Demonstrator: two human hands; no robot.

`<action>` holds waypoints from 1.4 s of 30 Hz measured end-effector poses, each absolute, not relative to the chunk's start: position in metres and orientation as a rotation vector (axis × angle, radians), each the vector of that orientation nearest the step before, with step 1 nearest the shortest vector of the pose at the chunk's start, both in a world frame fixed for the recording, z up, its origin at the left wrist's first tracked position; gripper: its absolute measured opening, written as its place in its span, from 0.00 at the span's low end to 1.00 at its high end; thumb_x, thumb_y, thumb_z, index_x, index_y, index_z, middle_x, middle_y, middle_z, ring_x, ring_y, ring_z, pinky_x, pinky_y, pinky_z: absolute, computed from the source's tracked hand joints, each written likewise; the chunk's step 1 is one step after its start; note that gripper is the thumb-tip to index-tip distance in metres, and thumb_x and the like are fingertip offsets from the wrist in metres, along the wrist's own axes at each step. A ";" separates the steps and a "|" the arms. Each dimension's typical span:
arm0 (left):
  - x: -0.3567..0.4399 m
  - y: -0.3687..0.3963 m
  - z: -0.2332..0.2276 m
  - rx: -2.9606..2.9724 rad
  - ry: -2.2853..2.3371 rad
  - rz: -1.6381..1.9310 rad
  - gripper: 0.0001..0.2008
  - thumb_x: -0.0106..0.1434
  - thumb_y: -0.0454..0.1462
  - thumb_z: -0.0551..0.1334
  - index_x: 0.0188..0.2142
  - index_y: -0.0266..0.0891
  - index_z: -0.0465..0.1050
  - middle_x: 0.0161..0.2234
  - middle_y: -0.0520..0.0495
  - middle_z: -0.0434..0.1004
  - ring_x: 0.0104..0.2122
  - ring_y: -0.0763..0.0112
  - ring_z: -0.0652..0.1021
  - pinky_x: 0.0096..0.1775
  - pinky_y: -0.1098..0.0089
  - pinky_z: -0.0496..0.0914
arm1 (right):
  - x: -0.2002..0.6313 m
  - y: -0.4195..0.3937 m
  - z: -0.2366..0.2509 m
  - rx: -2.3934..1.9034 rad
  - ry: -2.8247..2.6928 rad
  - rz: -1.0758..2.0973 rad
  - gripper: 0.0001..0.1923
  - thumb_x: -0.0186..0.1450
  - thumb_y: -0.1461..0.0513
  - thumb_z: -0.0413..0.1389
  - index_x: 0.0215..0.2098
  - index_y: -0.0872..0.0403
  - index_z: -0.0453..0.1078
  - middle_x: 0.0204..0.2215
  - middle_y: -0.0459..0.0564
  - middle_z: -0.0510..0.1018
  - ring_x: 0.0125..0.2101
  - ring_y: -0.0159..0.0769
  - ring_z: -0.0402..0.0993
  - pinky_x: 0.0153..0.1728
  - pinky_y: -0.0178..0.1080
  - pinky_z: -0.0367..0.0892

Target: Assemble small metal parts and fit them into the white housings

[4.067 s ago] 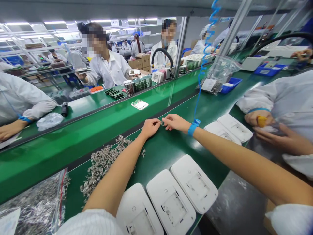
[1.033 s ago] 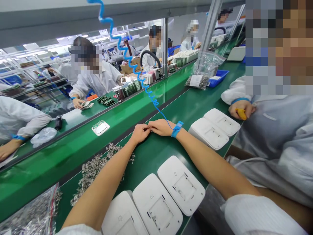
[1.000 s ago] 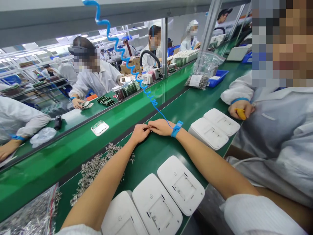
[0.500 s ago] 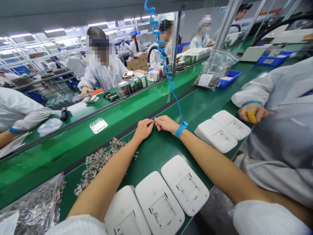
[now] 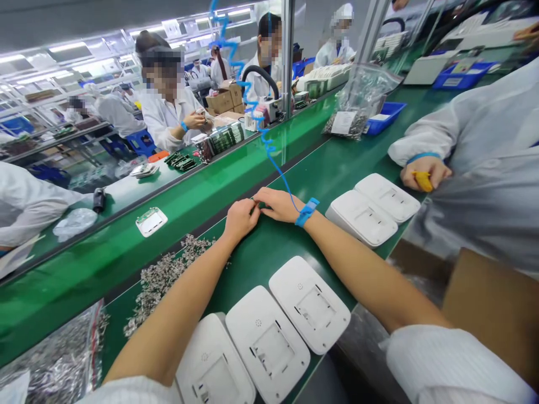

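Both hands meet over the green bench near the conveyor edge, fingertips touching. My left hand (image 5: 243, 220) is closed, its fingers curled and pressed together. My right hand (image 5: 278, 205), with a blue wrist strap (image 5: 307, 212) on a coiled blue cord, has its fingers bent in against the left one. Anything between the fingertips is too small or hidden. Beside my left forearm lies a loose heap of small metal parts (image 5: 168, 275). Between my arms stand three white plastic housings (image 5: 269, 342) with rectangular recesses, side by side at the bench's near edge.
More white housings (image 5: 364, 216) sit right of my right wrist. A co-worker's hand (image 5: 425, 171) holds something yellow. A white frame with a circuit board (image 5: 151, 222) lies on the green conveyor (image 5: 197, 196). Bags of metal parts (image 5: 54, 353) and a blue tray (image 5: 385, 118) flank the area.
The view has shifted slightly, so things sit further left and higher. My right fingers now reach over to the left hand's fingertips. Across the conveyor, a co-worker has raised a hand.
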State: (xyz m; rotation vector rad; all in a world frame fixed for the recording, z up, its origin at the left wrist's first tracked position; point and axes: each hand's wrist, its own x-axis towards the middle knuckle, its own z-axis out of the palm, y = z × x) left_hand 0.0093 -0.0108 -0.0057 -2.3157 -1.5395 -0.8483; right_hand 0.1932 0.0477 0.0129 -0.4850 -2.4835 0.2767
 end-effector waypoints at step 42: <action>0.012 -0.010 -0.005 -2.426 -1.288 -1.138 0.09 0.67 0.34 0.55 0.29 0.41 0.64 0.28 0.48 0.73 0.29 0.70 0.72 0.34 0.68 0.68 | 0.200 0.056 0.009 -0.435 -2.421 0.466 0.06 0.67 0.64 0.53 0.36 0.53 0.72 0.36 0.52 0.76 0.40 0.42 0.72 0.43 0.40 0.63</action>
